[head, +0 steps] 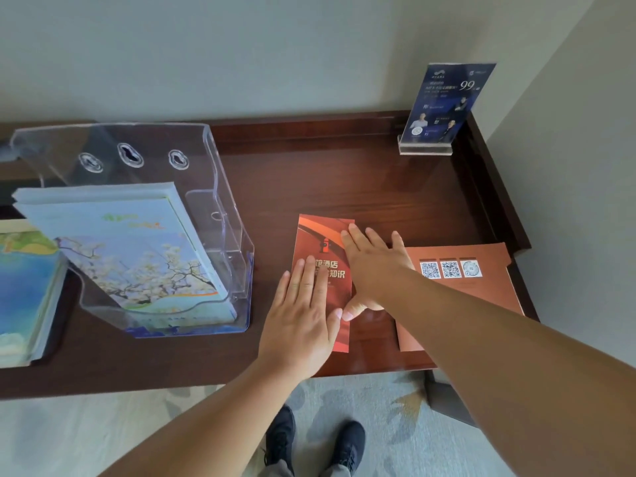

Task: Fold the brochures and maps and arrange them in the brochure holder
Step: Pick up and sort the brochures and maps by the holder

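Folded red brochure (320,235) flat between clear holder (223,187) with blossom-cover booklets (137,256) and orange QR-code sheet (495,284).

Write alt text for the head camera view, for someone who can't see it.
A left hand and right hand press flat on a folded red brochure on a dark wooden desk, an orange sheet with QR codes to its right. At left, a clear brochure holder holds blossom-print brochures.

Flat hands (303,315) on red brochure (318,242)
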